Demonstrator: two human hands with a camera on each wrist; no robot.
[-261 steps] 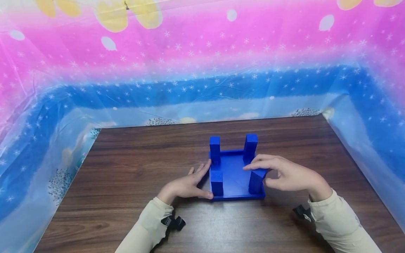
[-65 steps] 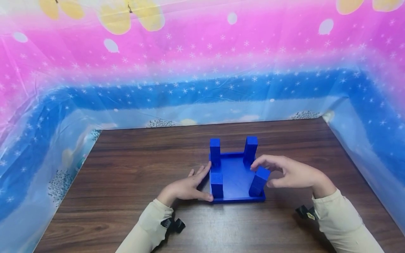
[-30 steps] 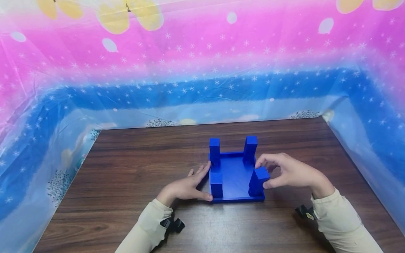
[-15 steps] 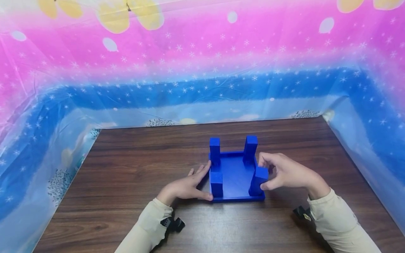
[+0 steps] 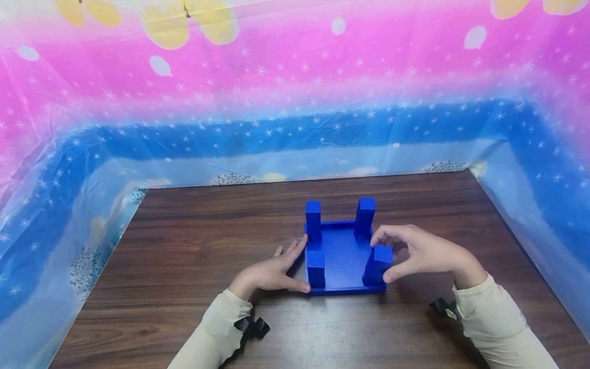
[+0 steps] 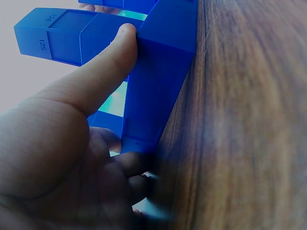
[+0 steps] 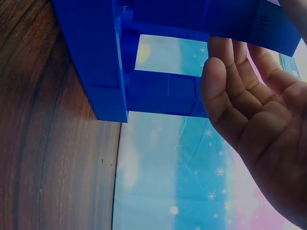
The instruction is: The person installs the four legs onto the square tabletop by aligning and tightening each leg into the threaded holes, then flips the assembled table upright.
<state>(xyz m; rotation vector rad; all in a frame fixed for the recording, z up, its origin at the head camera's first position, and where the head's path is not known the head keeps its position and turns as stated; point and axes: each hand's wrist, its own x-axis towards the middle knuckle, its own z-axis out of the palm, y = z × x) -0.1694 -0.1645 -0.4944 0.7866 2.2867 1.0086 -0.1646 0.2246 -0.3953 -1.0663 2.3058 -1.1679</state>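
Note:
In the head view a blue plastic piece like an upturned small table lies on the wooden table; its shallow rimmed base (image 5: 341, 261) has a square post standing at each corner. My left hand (image 5: 272, 269) rests against the base's left side with fingers and thumb extended, the thumb at the near left corner beside a post (image 5: 316, 269). My right hand (image 5: 428, 253) pinches the near right post (image 5: 378, 264) between thumb and curled fingers. That post leans slightly right. In the right wrist view fingertips (image 7: 214, 76) show beside the post (image 7: 230, 19), whose far side is hidden.
The dark wood table (image 5: 207, 230) extends around the blue piece. A patterned pink and blue cloth (image 5: 276, 102) hangs behind it and along both sides. Black wrist cameras (image 5: 252, 326) sit on both sleeves.
My right hand shifts around the near right post, apart from it about two seconds ago and touching it now. The post's top has turned and tilted between frames. My left hand stays still.

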